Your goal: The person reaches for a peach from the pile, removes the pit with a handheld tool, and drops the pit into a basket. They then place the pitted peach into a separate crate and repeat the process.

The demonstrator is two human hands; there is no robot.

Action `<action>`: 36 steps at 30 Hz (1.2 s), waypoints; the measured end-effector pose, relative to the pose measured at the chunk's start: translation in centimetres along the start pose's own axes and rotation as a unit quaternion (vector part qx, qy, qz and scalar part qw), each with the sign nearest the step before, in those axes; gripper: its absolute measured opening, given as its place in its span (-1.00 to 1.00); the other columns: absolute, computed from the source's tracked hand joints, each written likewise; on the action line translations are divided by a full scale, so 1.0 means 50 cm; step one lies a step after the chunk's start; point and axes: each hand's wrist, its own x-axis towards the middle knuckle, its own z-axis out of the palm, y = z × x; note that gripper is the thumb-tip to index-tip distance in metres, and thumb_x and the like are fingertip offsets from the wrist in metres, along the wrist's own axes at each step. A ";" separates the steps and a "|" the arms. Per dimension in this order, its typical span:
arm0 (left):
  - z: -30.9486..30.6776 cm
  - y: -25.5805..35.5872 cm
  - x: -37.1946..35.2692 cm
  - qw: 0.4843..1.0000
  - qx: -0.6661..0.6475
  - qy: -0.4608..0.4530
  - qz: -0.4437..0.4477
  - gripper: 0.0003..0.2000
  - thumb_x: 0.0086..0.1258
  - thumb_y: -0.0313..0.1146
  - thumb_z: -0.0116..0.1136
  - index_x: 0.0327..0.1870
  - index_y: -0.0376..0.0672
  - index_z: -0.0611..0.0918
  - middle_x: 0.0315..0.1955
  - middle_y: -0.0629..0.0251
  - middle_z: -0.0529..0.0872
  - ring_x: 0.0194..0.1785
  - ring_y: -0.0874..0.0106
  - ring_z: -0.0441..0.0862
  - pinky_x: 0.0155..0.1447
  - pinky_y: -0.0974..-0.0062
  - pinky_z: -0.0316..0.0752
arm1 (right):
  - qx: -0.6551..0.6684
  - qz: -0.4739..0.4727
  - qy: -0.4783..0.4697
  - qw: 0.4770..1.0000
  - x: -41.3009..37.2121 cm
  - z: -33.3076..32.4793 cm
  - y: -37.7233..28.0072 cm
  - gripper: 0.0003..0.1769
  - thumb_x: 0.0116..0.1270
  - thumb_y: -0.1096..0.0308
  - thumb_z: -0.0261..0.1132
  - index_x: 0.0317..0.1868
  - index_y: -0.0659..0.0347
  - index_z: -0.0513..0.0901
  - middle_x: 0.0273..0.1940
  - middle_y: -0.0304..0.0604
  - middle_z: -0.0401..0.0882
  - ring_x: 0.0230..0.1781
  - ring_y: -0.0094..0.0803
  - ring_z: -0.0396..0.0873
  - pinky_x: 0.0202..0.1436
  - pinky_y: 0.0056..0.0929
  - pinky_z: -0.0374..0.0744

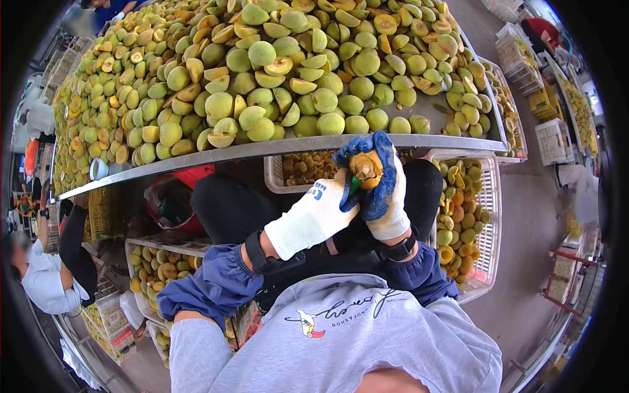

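Observation:
Both hands wear white gloves with blue coating and meet just below the table's front edge. My right hand (378, 190), on the right side of the view, is wrapped round a brownish-orange cut fruit (365, 169), its cut face turned up. From the left, my left hand (321, 213) has its fingers closed round a small green-handled tool (354, 186) that touches the fruit; its blade is mostly hidden. Green whole and halved fruits (262, 54) are heaped on the metal-edged table (282, 145) above the hands.
A white crate (488, 229) of cut fruit stands at the right, and another crate (275, 177) is partly under the table. More crates lie at lower left. A co-worker (49, 275) is at the far left; others are at the top corners.

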 end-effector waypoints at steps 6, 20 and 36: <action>-0.003 0.016 0.014 0.995 0.005 -0.005 -0.097 -0.69 0.25 -0.27 0.19 -0.13 -0.34 0.53 -0.46 -0.03 0.59 -0.39 0.06 0.58 -0.31 0.17 0.49 | 0.025 0.014 -0.033 0.999 -0.005 -0.017 -0.006 -0.72 0.53 0.19 0.01 -0.03 0.26 0.45 -0.17 -0.11 0.54 -0.07 -0.23 0.57 0.19 -0.20 0.51; -0.018 0.004 -0.012 0.997 0.064 -0.031 -0.023 -0.77 0.25 -0.36 0.16 -0.14 -0.26 0.56 -0.43 0.01 0.59 -0.45 0.09 0.56 -0.40 0.23 0.44 | -0.448 -0.133 -0.236 0.852 -0.002 -0.028 -0.068 -0.88 0.37 0.43 0.18 -0.15 0.30 0.53 -0.21 -0.12 0.61 -0.15 -0.33 0.58 -0.01 -0.43 0.53; 0.024 0.009 -0.002 0.999 0.007 0.047 -0.012 -0.83 0.18 -0.38 0.22 -0.26 -0.24 0.58 -0.39 0.02 0.57 -0.36 0.06 0.55 -0.34 0.19 0.43 | 0.014 -0.017 0.030 0.999 -0.004 -0.030 0.012 -0.61 0.49 0.10 0.05 -0.21 0.31 0.55 -0.30 -0.06 0.64 -0.27 -0.28 0.63 -0.10 -0.39 0.59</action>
